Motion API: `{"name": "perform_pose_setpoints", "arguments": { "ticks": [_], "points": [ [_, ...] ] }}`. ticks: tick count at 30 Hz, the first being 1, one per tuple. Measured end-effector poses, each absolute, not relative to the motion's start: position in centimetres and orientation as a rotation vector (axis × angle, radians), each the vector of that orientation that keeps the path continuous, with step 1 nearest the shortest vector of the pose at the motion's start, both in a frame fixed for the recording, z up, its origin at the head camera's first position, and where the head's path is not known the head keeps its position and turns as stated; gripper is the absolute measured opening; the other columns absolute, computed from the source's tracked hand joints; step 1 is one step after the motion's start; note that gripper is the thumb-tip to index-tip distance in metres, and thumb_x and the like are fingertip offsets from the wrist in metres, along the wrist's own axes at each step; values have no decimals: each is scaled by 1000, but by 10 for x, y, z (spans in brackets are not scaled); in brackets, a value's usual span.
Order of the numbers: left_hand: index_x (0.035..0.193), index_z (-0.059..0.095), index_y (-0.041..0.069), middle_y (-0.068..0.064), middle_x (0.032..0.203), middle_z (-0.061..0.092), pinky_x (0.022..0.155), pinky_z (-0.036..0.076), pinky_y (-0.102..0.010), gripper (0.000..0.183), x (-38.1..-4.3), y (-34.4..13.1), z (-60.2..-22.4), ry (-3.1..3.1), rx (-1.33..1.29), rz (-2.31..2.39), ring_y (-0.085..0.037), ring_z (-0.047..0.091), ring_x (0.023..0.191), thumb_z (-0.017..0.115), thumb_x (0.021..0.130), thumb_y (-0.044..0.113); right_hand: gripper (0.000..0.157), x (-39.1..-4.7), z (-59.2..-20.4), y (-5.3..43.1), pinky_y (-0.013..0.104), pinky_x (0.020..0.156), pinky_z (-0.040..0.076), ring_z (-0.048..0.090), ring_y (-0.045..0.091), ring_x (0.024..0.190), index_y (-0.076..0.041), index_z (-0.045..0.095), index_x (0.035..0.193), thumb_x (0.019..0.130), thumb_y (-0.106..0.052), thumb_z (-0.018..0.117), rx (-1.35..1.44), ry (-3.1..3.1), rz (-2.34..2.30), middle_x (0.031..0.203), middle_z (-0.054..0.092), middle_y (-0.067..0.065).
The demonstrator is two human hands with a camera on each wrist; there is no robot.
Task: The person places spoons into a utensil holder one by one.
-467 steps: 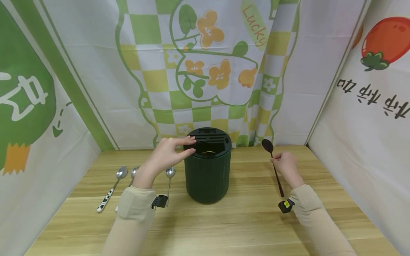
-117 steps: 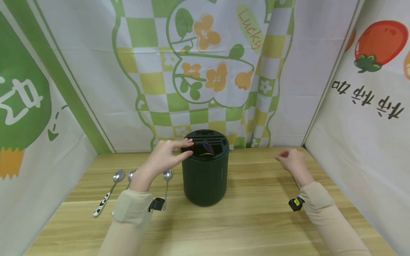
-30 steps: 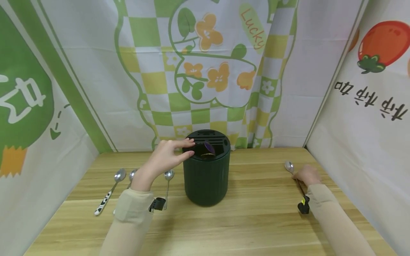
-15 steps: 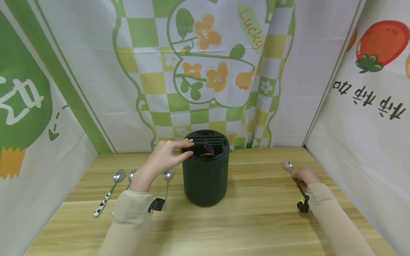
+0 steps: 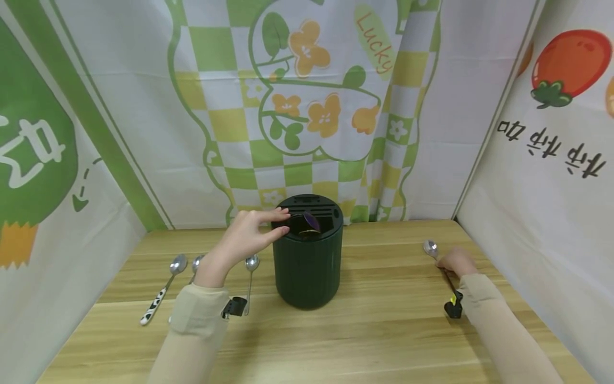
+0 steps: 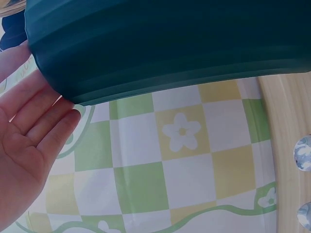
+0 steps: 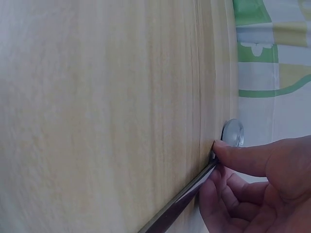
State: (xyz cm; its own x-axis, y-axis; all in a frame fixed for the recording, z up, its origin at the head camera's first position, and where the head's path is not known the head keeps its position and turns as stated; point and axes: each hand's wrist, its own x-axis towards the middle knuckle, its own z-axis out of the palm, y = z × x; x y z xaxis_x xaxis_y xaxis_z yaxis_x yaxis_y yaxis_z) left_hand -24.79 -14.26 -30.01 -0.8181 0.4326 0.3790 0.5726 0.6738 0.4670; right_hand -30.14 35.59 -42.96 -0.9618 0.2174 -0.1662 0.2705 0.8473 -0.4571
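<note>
Between the thumb and fingertips of my right hand (image 5: 459,261) I pinch a slim metal spoon (image 7: 181,198), its oval bowl shiny silver, its handle dark and glossy; it slants at the table's right side, well apart from the holder, and whether it lies flat or is slightly raised I cannot tell. My left hand (image 5: 244,240) is loosely spread, thumb apart from nearly straight fingers, the tips touching the rim of the holder (image 5: 308,272) without curling round it. That holder is an upright cylinder, dark green and softly fluted, under a black top cut with slots and one wide compartment, where a purple oval (image 5: 311,221) and a gold edge (image 5: 310,231) show. To the left lie three more silver-bowled spoons: one with a black-and-white patterned handle (image 5: 160,296), one partly hidden by my wrist (image 5: 198,262), one thin and plain (image 5: 251,262). The table (image 5: 384,320) is pale, with streaked wood grain. Behind it hangs a green, yellow and white checked cloth (image 5: 261,152) with orange flowers; red fruit (image 5: 573,66) is printed on the right wall.
</note>
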Motion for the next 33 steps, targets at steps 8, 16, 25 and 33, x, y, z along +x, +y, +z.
{"name": "perform_pose_setpoints", "arguments": {
  "ticks": [8, 16, 25, 33],
  "points": [
    [126, 63, 17, 3, 132, 58, 89, 49, -40, 40, -248, -143, -300, -2652, -815, -863, -26, 57, 119, 61, 92, 38, 21, -303, -430, 357, 19, 47, 43, 48, 5, 42, 0, 58, 66, 82, -13, 66, 367, 2889, -816, 48, 49, -4],
    [125, 64, 17, 3, 131, 59, 90, 49, -41, 40, -248, -143, -300, -2642, -816, -859, -25, 55, 121, 62, 91, 38, 25, -304, -433, 363, 21, 46, 38, 46, 6, 43, -5, 59, 60, 81, -14, 66, 314, 2871, -878, 46, 48, -5],
    [125, 64, 17, 2, 132, 59, 93, 48, -44, 40, -247, -143, -300, -2645, -825, -872, -25, 55, 122, 61, 92, 38, 29, -305, -435, 364, 21, 47, 38, 47, 5, 43, -8, 58, 54, 82, -16, 66, 309, 2846, -928, 44, 48, -7],
    [125, 64, 17, 2, 132, 59, 92, 48, -43, 39, -247, -143, -299, -2651, -818, -865, -24, 56, 121, 62, 92, 37, 38, -304, -433, 360, 22, 48, 35, 44, 6, 41, -15, 51, 46, 82, -19, 63, 303, 2867, -876, 41, 43, -8]
  ]
}}
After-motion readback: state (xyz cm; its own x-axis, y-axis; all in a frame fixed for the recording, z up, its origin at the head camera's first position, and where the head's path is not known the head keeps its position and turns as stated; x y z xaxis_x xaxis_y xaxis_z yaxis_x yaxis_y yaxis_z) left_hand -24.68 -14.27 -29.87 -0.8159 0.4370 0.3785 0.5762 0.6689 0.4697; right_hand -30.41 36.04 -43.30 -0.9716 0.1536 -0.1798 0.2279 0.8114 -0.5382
